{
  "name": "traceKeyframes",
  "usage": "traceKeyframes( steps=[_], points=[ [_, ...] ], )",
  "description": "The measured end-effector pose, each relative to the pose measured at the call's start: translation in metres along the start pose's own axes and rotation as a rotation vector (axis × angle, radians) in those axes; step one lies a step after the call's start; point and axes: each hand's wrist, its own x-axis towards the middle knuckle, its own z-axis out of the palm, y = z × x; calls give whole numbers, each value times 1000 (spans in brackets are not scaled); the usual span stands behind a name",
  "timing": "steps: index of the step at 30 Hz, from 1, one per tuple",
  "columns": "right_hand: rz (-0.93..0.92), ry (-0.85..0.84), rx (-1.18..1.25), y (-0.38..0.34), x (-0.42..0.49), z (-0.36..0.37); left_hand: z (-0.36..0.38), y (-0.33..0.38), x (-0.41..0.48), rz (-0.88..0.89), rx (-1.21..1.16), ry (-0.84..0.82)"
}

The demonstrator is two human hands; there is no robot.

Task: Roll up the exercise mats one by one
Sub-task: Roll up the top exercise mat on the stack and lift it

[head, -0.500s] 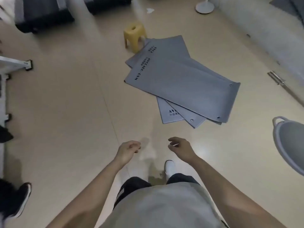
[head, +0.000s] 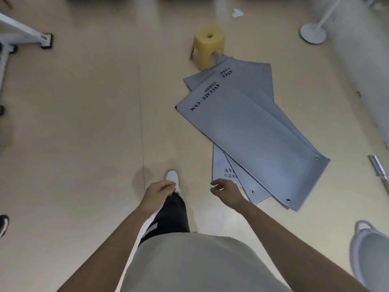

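Note:
Several grey exercise mats lie flat on the beige floor in a fanned, overlapping pile. The top mat (head: 252,135) bears black lettering at its far end and metal eyelets at its near end. Lower mats (head: 248,74) stick out beyond it at the far end, and a corner of another (head: 221,169) shows at the near end. My right hand (head: 227,191) hovers just left of the pile's near corner, fingers loosely curled, holding nothing. My left hand (head: 157,191) hangs over my leg and white shoe (head: 172,178), loosely curled and empty.
A small yellow stool (head: 207,46) stands at the far end of the mats, touching them. A white fan base (head: 312,34) is at the back right, a grey basin (head: 370,249) at the right edge, a metal bar (head: 379,167) on the floor, and a white frame foot (head: 45,40) at the left.
I have stepped forward, so the mats are nearer and sit more to the right. Both hands stay in front of me, empty.

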Motion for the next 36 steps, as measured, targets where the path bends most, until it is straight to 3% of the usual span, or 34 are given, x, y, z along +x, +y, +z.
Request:
traceKeyframes(
  steps=[7, 12, 21, 26, 32, 36],
  points=[
    [-28, -45, -158, -157, 121, -57, -93, 102, 131, 35, 55, -26],
    [-44, 14, -25, -240, 197, -98, -145, 198, 221, 81, 187, -57],
    [15, 120, 229, -332, 373, -173, -177, 363, 419, 65, 283, -159],
    [54, 149, 207, -381, 465, -236, -194, 461, 516, 60, 363, -218],
    [137, 212, 241, -436, 553, -293, -198, 547, 641, 68, 454, -428],
    [286, 340, 362, -464, 615, -306, -204, 589, 753, 84, 580, -556]
  ],
)
